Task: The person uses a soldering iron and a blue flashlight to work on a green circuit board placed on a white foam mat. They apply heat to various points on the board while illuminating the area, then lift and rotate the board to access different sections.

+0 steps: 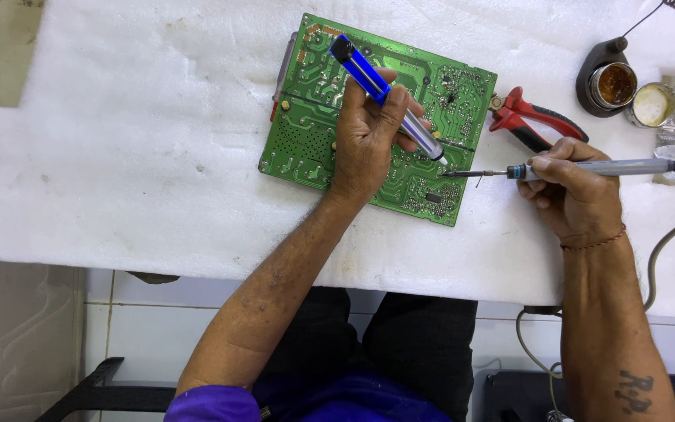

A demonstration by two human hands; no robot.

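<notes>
Closest to us, our right hand (572,191) grips the soldering iron (587,169), tip on the green circuit board (376,117). Our left hand (368,141) is wrapped round the blue desoldering pump (384,94), nozzle right beside that joint, ready to suck. Further back on the white foam surface (118,156): red pliers (533,117) and flux tins (617,83), handy.

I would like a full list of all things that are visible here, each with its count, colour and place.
circuit board: 1, green, on the foam sheet, centre.
desoldering pump: 1, blue and silver, in the left hand, tip at the board's right part.
soldering iron: 1, grey, in the right hand, tip at the board's right edge.
pliers: 1, red handles, right of the board.
foam sheet: 1, white, covers the table.
round tins: 2, one with brown content, one with pale content, far right.
cable: 1, grey, from the iron over the table edge.
left hand: on the board.
right hand: right of the board.
</notes>
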